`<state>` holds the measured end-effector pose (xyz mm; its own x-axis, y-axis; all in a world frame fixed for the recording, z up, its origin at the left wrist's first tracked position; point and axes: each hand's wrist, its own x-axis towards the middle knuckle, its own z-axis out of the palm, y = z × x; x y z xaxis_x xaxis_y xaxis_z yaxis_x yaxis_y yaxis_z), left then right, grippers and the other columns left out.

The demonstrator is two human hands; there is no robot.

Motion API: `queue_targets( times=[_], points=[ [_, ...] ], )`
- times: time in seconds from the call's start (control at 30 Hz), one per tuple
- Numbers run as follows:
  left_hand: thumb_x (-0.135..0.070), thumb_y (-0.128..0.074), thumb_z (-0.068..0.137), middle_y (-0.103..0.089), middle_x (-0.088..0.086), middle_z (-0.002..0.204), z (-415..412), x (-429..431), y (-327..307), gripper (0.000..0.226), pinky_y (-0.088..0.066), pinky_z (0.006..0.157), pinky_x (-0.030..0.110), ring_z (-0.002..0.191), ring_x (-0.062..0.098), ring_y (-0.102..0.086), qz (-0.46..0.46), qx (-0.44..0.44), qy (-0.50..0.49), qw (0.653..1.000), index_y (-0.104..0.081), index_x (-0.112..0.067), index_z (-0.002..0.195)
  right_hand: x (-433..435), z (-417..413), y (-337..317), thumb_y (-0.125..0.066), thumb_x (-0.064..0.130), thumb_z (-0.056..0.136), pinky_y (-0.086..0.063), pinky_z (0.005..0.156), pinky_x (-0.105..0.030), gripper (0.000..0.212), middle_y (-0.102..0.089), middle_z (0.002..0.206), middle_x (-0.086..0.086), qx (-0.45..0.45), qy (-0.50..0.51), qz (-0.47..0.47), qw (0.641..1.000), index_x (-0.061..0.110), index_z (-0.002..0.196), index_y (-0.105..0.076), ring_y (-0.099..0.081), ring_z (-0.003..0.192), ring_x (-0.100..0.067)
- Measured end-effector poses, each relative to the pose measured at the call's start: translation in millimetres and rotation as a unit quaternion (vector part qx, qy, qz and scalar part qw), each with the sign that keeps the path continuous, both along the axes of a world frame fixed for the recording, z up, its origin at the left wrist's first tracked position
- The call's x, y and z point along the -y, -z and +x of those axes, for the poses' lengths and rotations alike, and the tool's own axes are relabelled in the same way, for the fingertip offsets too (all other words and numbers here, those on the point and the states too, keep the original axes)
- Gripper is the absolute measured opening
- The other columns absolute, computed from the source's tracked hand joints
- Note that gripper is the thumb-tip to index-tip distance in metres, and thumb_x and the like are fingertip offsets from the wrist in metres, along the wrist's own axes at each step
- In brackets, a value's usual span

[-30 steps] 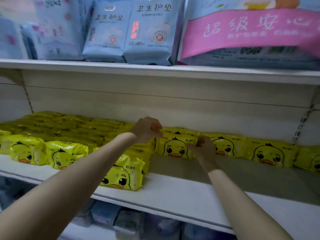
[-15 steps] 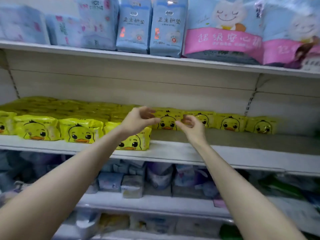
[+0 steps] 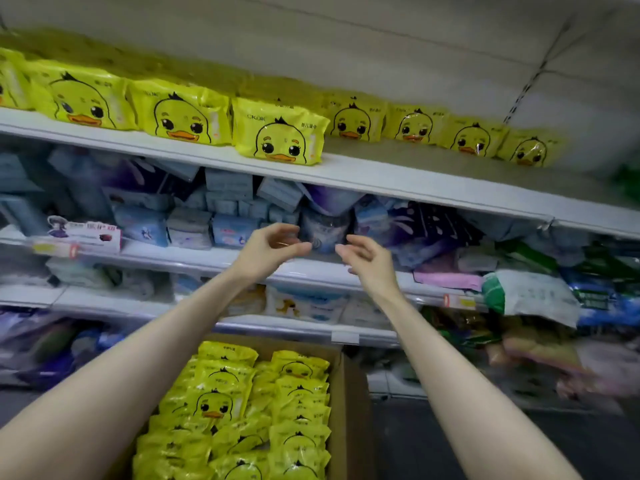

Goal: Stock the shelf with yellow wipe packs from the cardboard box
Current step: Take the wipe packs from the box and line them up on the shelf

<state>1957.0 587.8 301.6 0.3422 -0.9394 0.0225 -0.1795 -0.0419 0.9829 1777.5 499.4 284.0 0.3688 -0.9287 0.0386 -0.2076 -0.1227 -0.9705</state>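
Above the cardboard box [image 3: 349, 393] full of yellow wipe packs [image 3: 225, 403], the white shelf [image 3: 381, 178] carries more. The left hand [image 3: 270, 251] and right hand [image 3: 367, 259] hover above the box, fingers loosely curled, holding nothing.

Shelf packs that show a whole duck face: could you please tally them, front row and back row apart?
Front packs: 3
Back packs: 4
Total: 7
One more pack is cut off by the left edge of the picture, so it is not counted.
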Motion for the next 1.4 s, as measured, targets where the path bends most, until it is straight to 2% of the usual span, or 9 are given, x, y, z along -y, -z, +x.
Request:
queue_targets(
  times=[0.1,0.23,0.4,0.5,0.63,0.77,1.1,1.27,1.4],
  points=[
    [-0.016,-0.079,0.074,-0.067,0.01,0.098,-2,-16,48,0.049,-0.048,0.069,0.007,0.086,0.01,-0.062,0.047,-0.045,-0.001,0.998,-0.059,-0.004,0.117,-20,-2,44,-0.071,0.021,0.083,-0.05,0.08,-0.025,0.034,-0.066,0.094,0.001,-0.022,0.001,0.045,0.999,0.012,0.114,-0.059,-0.063,0.09,-0.013],
    [-0.006,-0.073,0.078,-0.064,0.004,0.09,-7,-35,102,0.041,-0.046,0.066,0.004,0.068,-0.005,-0.059,0.1,-0.077,-0.016,0.992,-0.059,-0.002,0.116,-43,-6,100,-0.07,0.014,0.083,-0.048,0.074,-0.02,0.034,-0.067,0.091,-0.005,-0.043,0.011,0.105,0.994,0.004,0.115,-0.059,-0.063,0.078,-0.007],
    [-0.015,-0.074,0.079,-0.066,0.007,0.094,-11,-67,175,0.039,-0.043,0.059,0.005,0.077,0.005,-0.058,0.201,-0.107,-0.014,0.974,-0.059,-0.007,0.115,-75,-18,178,-0.072,0.018,0.081,-0.048,0.079,-0.027,0.02,-0.069,0.089,-0.005,-0.097,0.006,0.174,0.98,0.019,0.099,-0.062,-0.063,0.077,-0.009],
    [-0.018,-0.074,0.08,-0.066,0.003,0.087,-14,-85,217,0.039,-0.043,0.067,0.016,0.08,0.009,-0.059,0.261,-0.129,-0.006,0.957,-0.058,-0.01,0.114,-95,-26,218,-0.072,0.019,0.082,-0.047,0.073,-0.026,0.028,-0.067,0.087,-0.002,-0.126,0.024,0.217,0.968,0.014,0.107,-0.062,-0.062,0.072,-0.002],
    [-0.023,-0.074,0.079,-0.068,0.008,0.094,-21,-107,265,0.038,-0.046,0.081,0.031,0.091,0.019,-0.061,0.328,-0.145,0.007,0.934,-0.058,-0.012,0.112,-122,-37,253,-0.07,0.029,0.083,-0.047,0.07,-0.019,0.032,-0.065,0.095,0.003,-0.173,0.023,0.265,0.948,0.019,0.112,-0.061,-0.061,0.086,-0.009],
    [-0.025,-0.074,0.079,-0.067,0.004,0.09,-27,-125,313,0.037,-0.045,0.073,0.027,0.093,0.02,-0.062,0.383,-0.157,0.02,0.91,-0.057,-0.013,0.11,-142,-46,292,-0.069,0.035,0.083,-0.048,0.078,-0.022,0.032,-0.064,0.095,0.01,-0.208,0.023,0.313,0.926,0.025,0.112,-0.059,-0.06,0.091,-0.007],
    [-0.03,-0.076,0.077,-0.06,0.006,0.118,-50,-144,406,0.057,-0.047,0.08,0.027,0.098,0.016,-0.057,0.48,-0.097,0.114,0.864,-0.054,-0.009,0.126,-164,-60,359,-0.069,0.035,0.083,-0.051,0.086,-0.031,0.036,-0.062,0.097,0.008,-0.246,0.034,0.364,0.898,0.02,0.115,-0.06,-0.059,0.092,-0.007],
    [-0.032,-0.078,0.074,-0.058,0.008,0.126,-65,-139,439,0.064,-0.042,0.087,0.024,0.11,0.021,-0.055,0.487,-0.008,0.206,0.849,-0.053,-0.009,0.128,-162,-63,379,-0.067,0.034,0.085,-0.046,0.074,-0.016,0.041,-0.059,0.102,0.008,-0.251,0.029,0.373,0.893,0.017,0.122,-0.058,-0.055,0.087,0.003],
    [-0.028,-0.079,0.072,-0.061,0.006,0.108,-76,-128,454,0.047,-0.04,0.075,0.025,0.094,0.017,-0.054,0.488,0.042,0.256,0.833,-0.06,-0.011,0.112,-159,-68,392,-0.066,0.031,0.086,-0.041,0.065,-0.006,0.042,-0.059,0.1,0.009,-0.256,0.033,0.375,0.891,0.015,0.124,-0.057,-0.052,0.083,0.008]
  ],
)
